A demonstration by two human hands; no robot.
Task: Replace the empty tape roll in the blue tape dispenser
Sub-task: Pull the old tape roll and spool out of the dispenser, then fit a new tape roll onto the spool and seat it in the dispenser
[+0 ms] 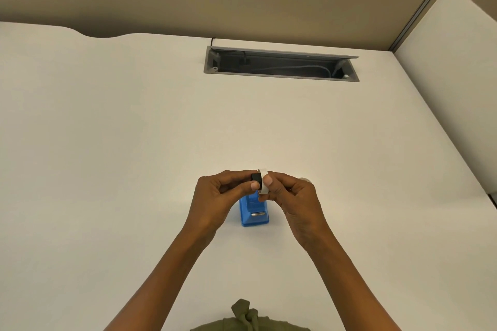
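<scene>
Left hand [217, 196] and right hand [293, 199] pinch spool [256, 177] above dispenser [254, 213]

Blue tape dispenser [254, 213] on table; white ring [263, 180], black hub [256, 177] above

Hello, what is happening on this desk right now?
A person holds two small parts above a blue tape dispenser that stands on the white desk. The left hand pinches a black hub; the right hand pinches a white ring, probably the empty roll. The two parts touch; whether they are being joined or separated is unclear.
</scene>
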